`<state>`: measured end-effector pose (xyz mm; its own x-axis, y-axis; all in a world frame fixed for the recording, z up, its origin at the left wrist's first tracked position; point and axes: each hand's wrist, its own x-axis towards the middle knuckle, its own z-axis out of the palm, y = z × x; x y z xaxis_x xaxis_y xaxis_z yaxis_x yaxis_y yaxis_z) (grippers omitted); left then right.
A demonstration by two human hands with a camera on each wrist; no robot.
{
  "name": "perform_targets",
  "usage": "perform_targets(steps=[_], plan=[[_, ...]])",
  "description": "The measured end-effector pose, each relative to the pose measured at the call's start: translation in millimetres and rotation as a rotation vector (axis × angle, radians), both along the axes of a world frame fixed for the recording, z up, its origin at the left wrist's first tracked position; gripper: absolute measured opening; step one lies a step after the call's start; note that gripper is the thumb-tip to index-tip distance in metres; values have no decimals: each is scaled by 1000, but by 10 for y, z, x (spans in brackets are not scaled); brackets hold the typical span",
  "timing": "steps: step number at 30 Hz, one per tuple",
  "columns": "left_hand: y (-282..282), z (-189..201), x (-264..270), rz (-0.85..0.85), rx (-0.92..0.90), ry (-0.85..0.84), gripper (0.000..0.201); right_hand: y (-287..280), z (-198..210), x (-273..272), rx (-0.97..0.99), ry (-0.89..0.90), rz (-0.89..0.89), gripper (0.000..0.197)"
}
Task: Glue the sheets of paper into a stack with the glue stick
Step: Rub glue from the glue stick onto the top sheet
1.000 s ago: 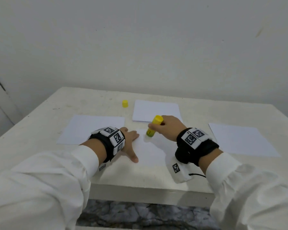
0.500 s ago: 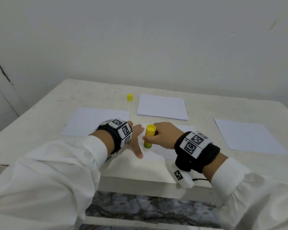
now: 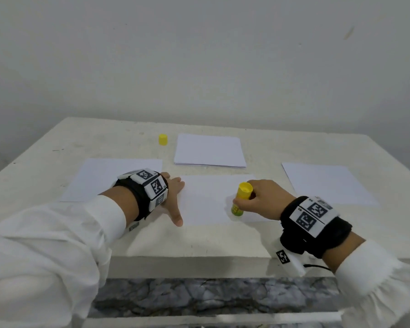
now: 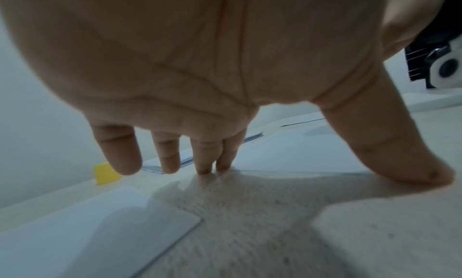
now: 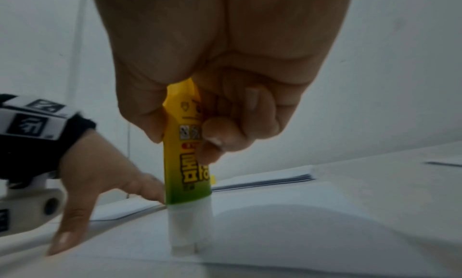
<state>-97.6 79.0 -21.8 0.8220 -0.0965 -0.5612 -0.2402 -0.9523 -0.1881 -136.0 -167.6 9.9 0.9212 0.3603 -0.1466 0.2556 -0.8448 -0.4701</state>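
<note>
Item 1, glue stick (image 3: 240, 200): yellow-and-green plastic tube, uncapped, held near upright with its pale glue end down on the middle sheet (image 3: 206, 200). The right hand (image 3: 262, 200) is curled round the upper barrel, thumb and fingers clamped on it. Judged light and rigid, with a smooth label that could slip; best held mid-barrel, clear of the tacky tip.

Item 2, middle sheet: single white paper lying flat near the front edge of the bench (image 3: 189, 247). The left hand (image 3: 172, 197) lies spread with straight fingers at its left edge, pinning it. Judged thin, limp and easily creased or dragged by the glue; best lifted by an edge or corner.

Item 3, paper pile (image 3: 210, 151): sheets lying behind the middle sheet, untouched.

Item 4, loose sheets: one at left (image 3: 100, 176), one at right (image 3: 324, 183), well apart.

Item 5, yellow cap (image 3: 163, 139): standing beside the pile.
</note>
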Motion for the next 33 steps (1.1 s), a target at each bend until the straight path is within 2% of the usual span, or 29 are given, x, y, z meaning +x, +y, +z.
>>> perform_targets(steps=[7, 10, 14, 17, 19, 22, 27, 30, 33], plan=[[-32, 36, -16, -2, -13, -3, 115, -487, 10, 67, -24, 13, -115, 28], [-47, 59, -32, 8, -5, 3, 114, -475, 72, 220, -60, -13, -128, 30], [-105, 158, -94, 44, 4, -4, 114, -330, 136, 581, 0, -81, -222, 30], [-91, 161, -58, 131, -25, -5, 139, -252, 70, 831, -27, -49, -240, 31], [-111, 167, -23, 133, -30, -6, 145, -235, 23, 918, -77, -30, -242, 31], [-317, 231, 18, 41, -44, -88, 132, -251, -13, 965, -75, -19, -238, 31], [-1133, 154, 167, -89, -170, -152, 92, -276, -20, 1005, -68, -8, -219, 31], [-1364, -7, 247, -90, -89, -118, 81, -270, -3, 1039, -75, 11, -192, 31], [-1374, -67, 303, -80, -43, -109, 81, -298, 13, 1039, -88, 38, -163, 29]])
